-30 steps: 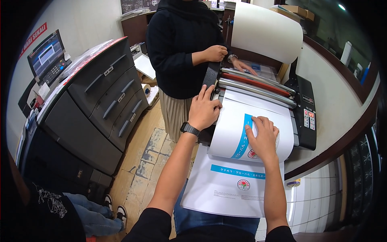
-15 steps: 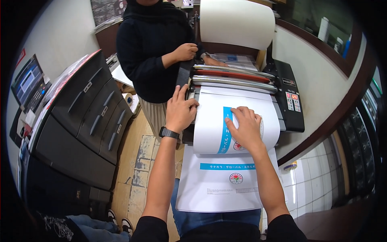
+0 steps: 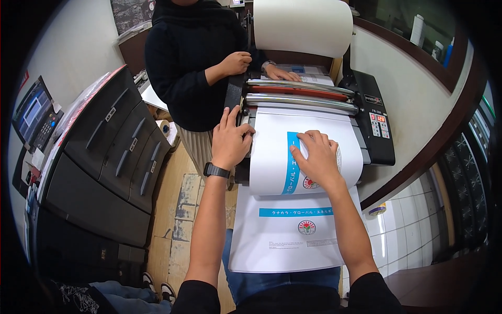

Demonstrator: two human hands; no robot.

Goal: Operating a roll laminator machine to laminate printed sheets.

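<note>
My left hand (image 3: 231, 137) rests on the left side frame of a black roller machine (image 3: 377, 152), fingers apart, beside the edge of a white printed sheet (image 3: 269, 152). The sheet lies curved over the front, its far end at the steel and red rollers (image 3: 300, 102); it has a blue band and a round emblem. My right hand (image 3: 316, 159) lies on this sheet, fingers spread and slightly bent, thumb on the band. A second printed sheet (image 3: 282, 251) shows below, with a horizontal band and emblem.
A co-worker (image 3: 185, 68) stands beyond at left, one hand flat behind the rollers. A large white roll (image 3: 300, 26) hangs above. At left stand a dark-grey printer (image 3: 94, 188) and its screen (image 3: 34, 107); a wall ledge (image 3: 408, 63) runs right. Another person's legs show lower left.
The camera's view has shifted, so the machine sits further left and higher in the picture. My hands keep much the same places on machine and sheet. The co-worker stays beside the rollers.
</note>
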